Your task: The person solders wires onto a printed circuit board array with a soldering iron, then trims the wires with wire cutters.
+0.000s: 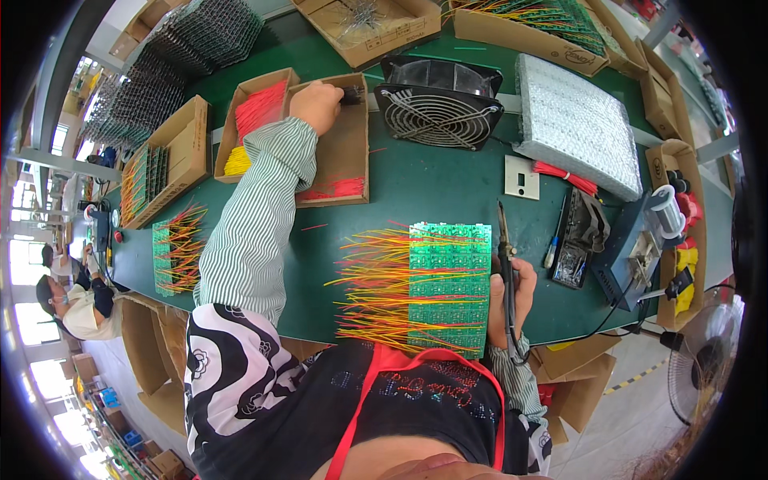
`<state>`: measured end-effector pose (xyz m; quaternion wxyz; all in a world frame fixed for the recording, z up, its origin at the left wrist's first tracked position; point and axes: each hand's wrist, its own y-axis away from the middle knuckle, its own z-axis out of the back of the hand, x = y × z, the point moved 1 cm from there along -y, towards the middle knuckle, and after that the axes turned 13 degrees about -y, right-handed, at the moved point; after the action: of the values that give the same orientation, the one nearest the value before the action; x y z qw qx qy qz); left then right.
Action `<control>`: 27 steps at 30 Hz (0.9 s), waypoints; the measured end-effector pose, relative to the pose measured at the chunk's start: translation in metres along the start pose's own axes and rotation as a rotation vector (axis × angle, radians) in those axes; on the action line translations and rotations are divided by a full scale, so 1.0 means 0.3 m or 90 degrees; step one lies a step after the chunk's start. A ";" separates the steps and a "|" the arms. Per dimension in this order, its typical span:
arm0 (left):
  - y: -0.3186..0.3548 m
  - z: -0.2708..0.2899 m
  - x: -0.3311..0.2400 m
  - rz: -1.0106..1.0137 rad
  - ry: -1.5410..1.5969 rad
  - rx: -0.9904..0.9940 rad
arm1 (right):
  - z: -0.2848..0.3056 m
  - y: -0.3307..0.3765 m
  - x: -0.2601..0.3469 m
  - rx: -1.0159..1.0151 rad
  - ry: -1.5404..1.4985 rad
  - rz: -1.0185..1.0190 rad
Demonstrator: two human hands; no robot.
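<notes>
My left hand (318, 106) reaches into a cardboard box (336, 148), fingers curled in beside a small bundle of black wires (352, 94). What the fingertips hold, if anything, is hidden. A soldering iron (506, 260) is in my right hand (516, 300), its tip pointing away from me. To the left of that hand lies a green panel of circuit boards (448, 248), flat on the green table (384, 180). Red and yellow wires (372, 280) run across the panel and stick out past its left side.
Left of the boxes stand wired boards (156, 176) and another wired panel (172, 248). A black fan (440, 104) and a bubble-wrapped pack (576, 116) sit at the back. Rightward are a black tray (568, 268), a soldering station (632, 256) and a solder reel (666, 210).
</notes>
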<state>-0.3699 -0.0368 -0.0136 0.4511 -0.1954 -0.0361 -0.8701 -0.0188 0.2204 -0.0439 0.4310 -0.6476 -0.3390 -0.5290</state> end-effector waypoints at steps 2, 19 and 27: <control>0.001 0.001 0.004 -0.012 -0.009 0.006 | 0.003 -0.004 0.006 0.012 0.041 0.022; 0.039 0.046 0.042 -0.018 0.051 -0.023 | 0.019 0.026 0.009 -0.021 0.035 0.017; 0.087 0.246 -0.005 -0.056 -0.177 0.128 | 0.065 0.043 0.068 -0.064 0.018 0.040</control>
<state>-0.3256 -0.0333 0.0508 0.4205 -0.2658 -0.1932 -0.8457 0.0046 0.2328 -0.0280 0.4188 -0.6712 -0.2854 -0.5409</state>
